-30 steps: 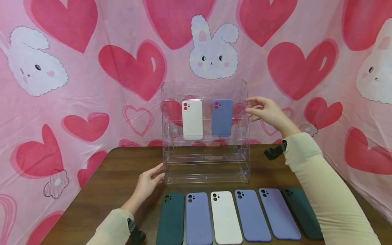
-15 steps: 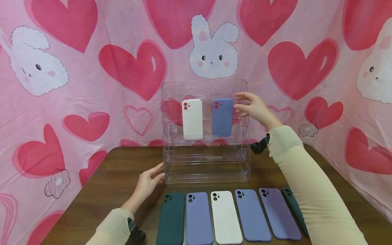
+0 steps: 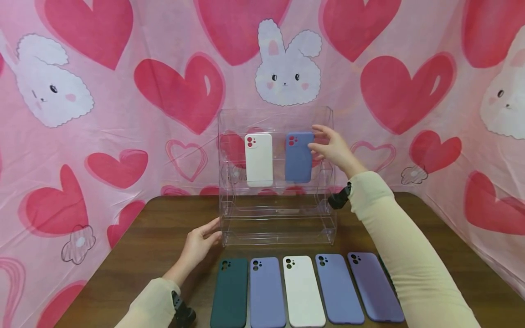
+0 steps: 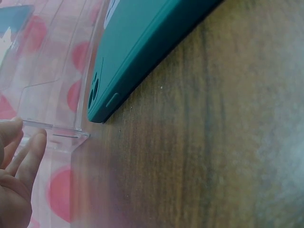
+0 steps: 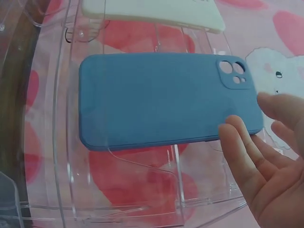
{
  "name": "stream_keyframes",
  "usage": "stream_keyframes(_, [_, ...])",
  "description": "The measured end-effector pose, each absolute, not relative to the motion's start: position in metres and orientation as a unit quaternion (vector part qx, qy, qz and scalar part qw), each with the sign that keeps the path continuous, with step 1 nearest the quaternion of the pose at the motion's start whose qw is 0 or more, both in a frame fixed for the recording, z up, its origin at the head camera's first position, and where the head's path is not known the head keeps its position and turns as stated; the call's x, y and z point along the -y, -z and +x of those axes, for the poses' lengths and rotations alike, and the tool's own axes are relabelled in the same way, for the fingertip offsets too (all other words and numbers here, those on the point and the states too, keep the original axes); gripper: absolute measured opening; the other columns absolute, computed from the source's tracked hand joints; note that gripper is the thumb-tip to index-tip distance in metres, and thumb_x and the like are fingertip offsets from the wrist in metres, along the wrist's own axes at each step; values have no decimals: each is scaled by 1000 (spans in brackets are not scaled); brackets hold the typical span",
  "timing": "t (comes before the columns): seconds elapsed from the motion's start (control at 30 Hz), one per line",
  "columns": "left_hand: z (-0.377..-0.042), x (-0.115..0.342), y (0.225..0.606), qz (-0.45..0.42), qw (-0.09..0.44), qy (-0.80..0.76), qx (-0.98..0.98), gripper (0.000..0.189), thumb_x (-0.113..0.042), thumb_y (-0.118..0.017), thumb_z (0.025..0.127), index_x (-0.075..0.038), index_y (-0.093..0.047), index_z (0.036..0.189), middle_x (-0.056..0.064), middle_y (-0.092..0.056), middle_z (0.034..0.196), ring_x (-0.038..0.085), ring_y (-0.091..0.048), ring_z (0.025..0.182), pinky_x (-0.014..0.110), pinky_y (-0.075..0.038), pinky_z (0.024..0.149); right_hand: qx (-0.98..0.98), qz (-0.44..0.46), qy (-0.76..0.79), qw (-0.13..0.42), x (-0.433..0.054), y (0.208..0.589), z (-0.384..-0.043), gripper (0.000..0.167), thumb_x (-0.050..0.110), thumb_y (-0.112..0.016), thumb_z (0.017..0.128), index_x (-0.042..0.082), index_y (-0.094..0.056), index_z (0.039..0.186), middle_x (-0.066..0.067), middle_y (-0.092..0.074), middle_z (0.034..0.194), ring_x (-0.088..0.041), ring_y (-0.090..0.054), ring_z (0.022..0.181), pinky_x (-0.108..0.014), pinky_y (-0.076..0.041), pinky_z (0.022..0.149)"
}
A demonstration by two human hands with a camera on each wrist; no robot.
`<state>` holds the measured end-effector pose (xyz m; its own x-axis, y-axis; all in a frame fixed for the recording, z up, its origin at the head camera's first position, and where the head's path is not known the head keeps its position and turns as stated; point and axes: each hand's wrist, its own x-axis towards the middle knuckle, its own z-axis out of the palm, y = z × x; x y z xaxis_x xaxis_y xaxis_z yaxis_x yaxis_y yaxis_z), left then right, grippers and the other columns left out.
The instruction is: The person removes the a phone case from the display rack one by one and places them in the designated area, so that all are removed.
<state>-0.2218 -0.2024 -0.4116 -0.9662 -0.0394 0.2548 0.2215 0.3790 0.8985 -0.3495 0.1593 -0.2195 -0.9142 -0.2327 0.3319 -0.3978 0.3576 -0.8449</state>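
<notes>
Right hand (image 3: 334,148), fingers loosely extended and clasping nothing, is at the right edge of the blue case (image 3: 297,159), upright high in the clear stand (image 3: 276,238); probably light, bendy and grippy, best pinched by both long sides.

2 racked cases (image 3: 259,160) — gap between

I count two phone cases (image 3: 259,160) on one clear display rack (image 3: 277,238), five near cases (image 3: 304,291) on one counter (image 3: 135,255), plus one dark case (image 3: 383,265) mostly behind my right sleeve (image 3: 410,259).
</notes>
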Motion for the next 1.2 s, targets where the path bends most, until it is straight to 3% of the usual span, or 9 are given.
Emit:
stream_keyframes(0.1, [-222,202,412,-55,115,557,821,46,4,-63,84,-2,-54,128,23,-56,119,29,-63,93,30,-55,69,827,178,-524,100,-158,221,-350,51,9,-60,90,8,-41,137,-18,-49,127,-32,-58,95,-30,-55,65])
stream_keyframes(0.33, [-222,202,411,-55,111,568,814,45,2,-63,84,-2,-53,129,23,-54,122,31,-62,95,32,-54,70,830,176,-502,165,-157,226,-349,34,6,-62,88,5,-58,121,-17,-59,109,-24,-56,86,-29,-53,62])
stream_keyframes(0.47, [-223,202,411,-51,112,560,819,45,4,-62,84,-1,-53,128,23,-55,120,29,-63,94,30,-54,70,825,181,-503,185,-158,229,-349,31,4,-61,87,4,-59,119,-20,-60,106,-26,-58,88,-25,-53,68])
stream_keyframes(0.63, [-223,202,412,-55,116,559,819,45,5,-62,84,-1,-54,127,23,-56,119,30,-63,93,30,-55,70,824,186,-499,195,-159,232,-348,30,5,-62,88,4,-60,118,-20,-60,105,-26,-58,90,-33,-51,77])
stream_keyframes(0.93, [-223,203,412,-60,113,561,818,44,4,-62,84,-2,-54,128,22,-55,121,29,-63,93,32,-54,71,800,207,-518,222,-161,226,-340,29,5,-62,88,2,-60,117,-17,-59,101,-19,-55,82,-20,-49,67])
stream_keyframes(1.2, [-224,204,413,-58,110,560,819,45,3,-62,85,-3,-54,128,22,-55,122,29,-63,93,30,-54,71,785,218,-528,241,-164,209,-325,29,6,-63,87,2,-60,116,-13,-59,98,-16,-57,81,-21,-51,70])
